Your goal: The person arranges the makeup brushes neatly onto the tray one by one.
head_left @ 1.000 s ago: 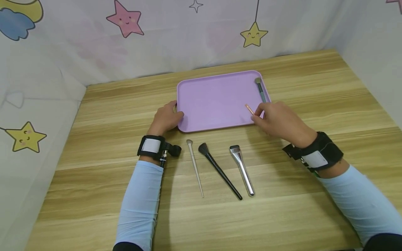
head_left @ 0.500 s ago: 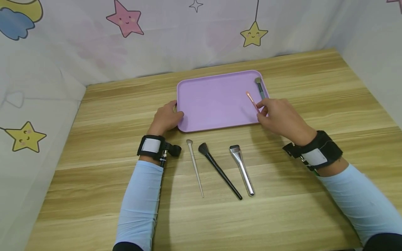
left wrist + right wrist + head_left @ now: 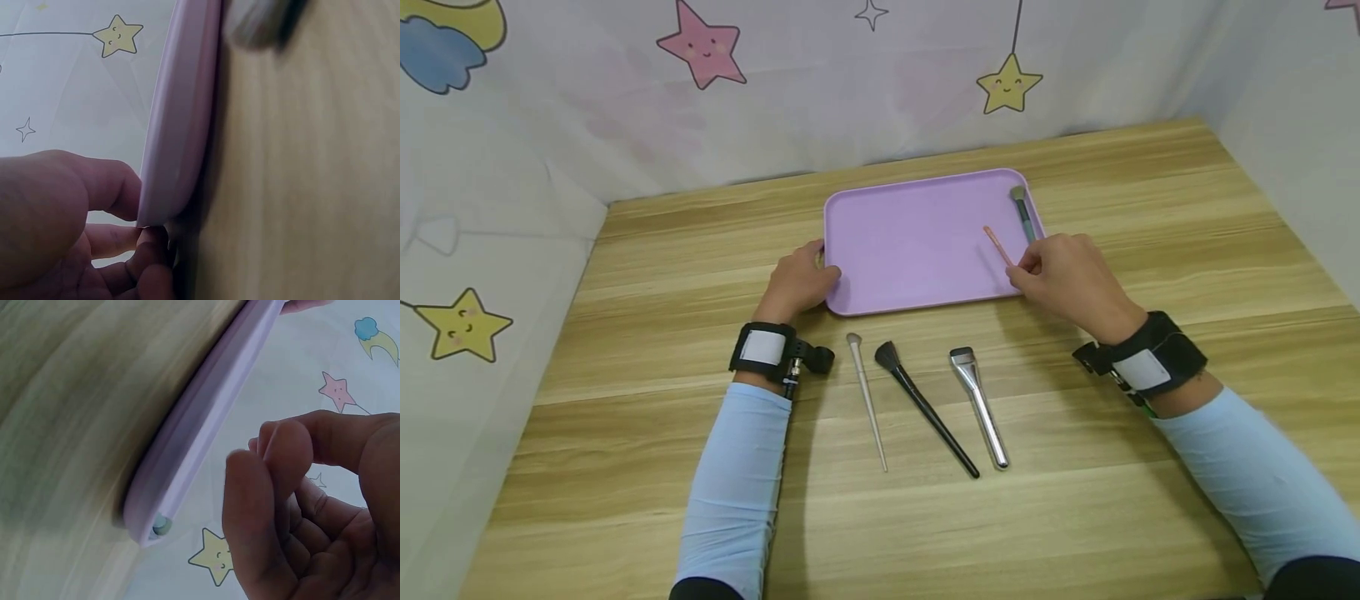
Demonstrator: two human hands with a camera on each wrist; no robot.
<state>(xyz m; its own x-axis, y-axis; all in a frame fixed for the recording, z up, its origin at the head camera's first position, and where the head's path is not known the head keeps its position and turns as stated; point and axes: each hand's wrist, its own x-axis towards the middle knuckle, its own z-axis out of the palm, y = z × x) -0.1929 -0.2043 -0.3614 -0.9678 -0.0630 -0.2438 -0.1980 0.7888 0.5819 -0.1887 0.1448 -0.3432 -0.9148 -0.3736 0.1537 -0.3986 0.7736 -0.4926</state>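
A purple tray [image 3: 925,242] lies on the wooden table. My left hand [image 3: 800,283] grips its left edge, the thumb over the rim and the other fingers curled beside and below it, as the left wrist view shows. Over the tray's front right corner, my right hand [image 3: 1063,279] pinches a slim copper-pink makeup brush [image 3: 997,245] between thumb and fingertips, its tip pointing up and left. Inside the tray, along the right side, lies a makeup brush with a grey-green handle [image 3: 1024,215]. Its lower end is hidden behind my right hand.
In front of the tray lie three makeup brushes: a thin pale one [image 3: 868,404], a black angled one [image 3: 925,408] and a silver flat-topped one [image 3: 980,408]. A white cloth backdrop [image 3: 850,108] with printed stars stands along the table's back and sides.
My right hand first moved slightly up and right, swinging the pink brush's tip toward the back. Since then the brush has shifted a little left. The left hand stays on the tray.
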